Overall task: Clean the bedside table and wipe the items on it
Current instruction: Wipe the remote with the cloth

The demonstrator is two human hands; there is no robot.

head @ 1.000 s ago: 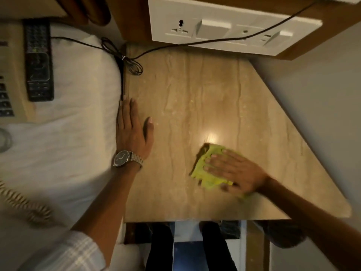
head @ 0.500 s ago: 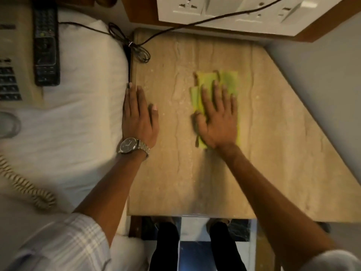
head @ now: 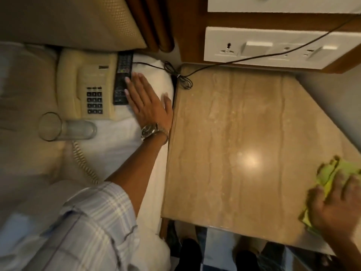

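My left hand (head: 149, 103) flat and loose on the bed (head: 117, 145), fingertips (head: 128, 80) at the remote (head: 122, 79), my right hand (head: 336, 206) spread, pressing the cloth (head: 330, 173) on the table (head: 234, 153)

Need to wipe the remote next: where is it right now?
In the head view the remote lies on the bed, left of the table, between the telephone and the left hand, whose fingertips reach its edge.

Here's a bedroom, hotel-style: a white-sheeted bed (head: 117, 145) under a padded headboard (head: 78, 22), a marble-topped bedside table (head: 234, 133) right beside it, a corded telephone (head: 86, 83) and remote (head: 122, 75) on the sheets, and a socket-and-switch panel (head: 273, 47) on the wall.
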